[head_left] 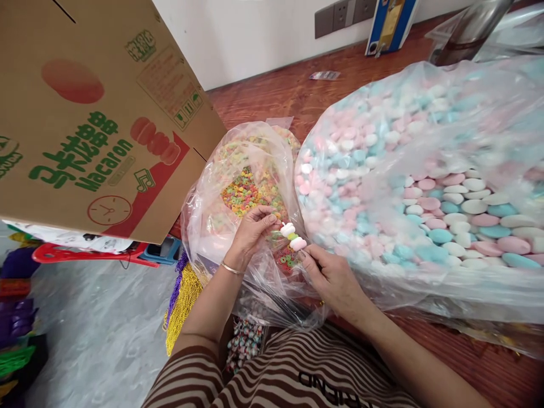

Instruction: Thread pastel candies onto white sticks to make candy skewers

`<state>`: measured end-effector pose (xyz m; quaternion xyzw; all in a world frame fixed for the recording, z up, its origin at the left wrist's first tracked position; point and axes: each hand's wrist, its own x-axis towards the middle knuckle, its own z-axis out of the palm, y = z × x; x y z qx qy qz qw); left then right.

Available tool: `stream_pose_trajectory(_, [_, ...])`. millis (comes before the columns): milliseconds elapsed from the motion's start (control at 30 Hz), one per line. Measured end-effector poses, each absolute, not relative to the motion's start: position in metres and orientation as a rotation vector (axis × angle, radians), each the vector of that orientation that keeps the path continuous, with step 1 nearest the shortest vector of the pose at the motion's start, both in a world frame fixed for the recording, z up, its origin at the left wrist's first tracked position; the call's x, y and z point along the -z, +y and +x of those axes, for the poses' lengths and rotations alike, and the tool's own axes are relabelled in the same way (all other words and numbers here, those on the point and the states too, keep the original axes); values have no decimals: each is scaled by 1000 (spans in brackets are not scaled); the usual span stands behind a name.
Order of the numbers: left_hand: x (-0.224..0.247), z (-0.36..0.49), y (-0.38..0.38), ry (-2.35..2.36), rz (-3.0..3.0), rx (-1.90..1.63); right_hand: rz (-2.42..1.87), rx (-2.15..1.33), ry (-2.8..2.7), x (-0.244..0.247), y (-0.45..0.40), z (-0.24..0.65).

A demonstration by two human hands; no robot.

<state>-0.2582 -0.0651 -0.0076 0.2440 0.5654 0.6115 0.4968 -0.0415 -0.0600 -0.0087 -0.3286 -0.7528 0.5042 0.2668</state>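
Between my hands is a short skewer of candies, with a white piece, a small yellow-green ring and a pink piece in a row. My right hand pinches it at the lower end, beside the pink piece. Just off the white end, my left hand has thumb and fingertips pressed together; what they hold is too small to make out. Below both hands lies an open clear plastic bag of small coloured ring candies.
To the right lies a large clear bag of pink, white and blue oval candies. A cardboard box stands at left. Yellow bead strands hang by the table's left edge. Behind are a blue box and a metal cylinder.
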Motion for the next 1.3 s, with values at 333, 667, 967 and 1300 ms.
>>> stream_pose_trajectory(333, [0, -234, -78, 1379, 624, -1404, -884, -1327, -2029, 10, -62, -27])
stream_pose_trajectory(667, [1, -219, -82, 1378, 656, -1391, -889, -1249, -2126, 15, -63, -14])
stream_pose_trajectory(967, [-18, -163, -82, 1011, 443, -1447, -940, -1184, -1919, 14, -77, -15])
stream_pose_trajectory(1300, [-37, -75, -66, 970, 361, -1590, -1090, -974, -2030, -10, -92, 49])
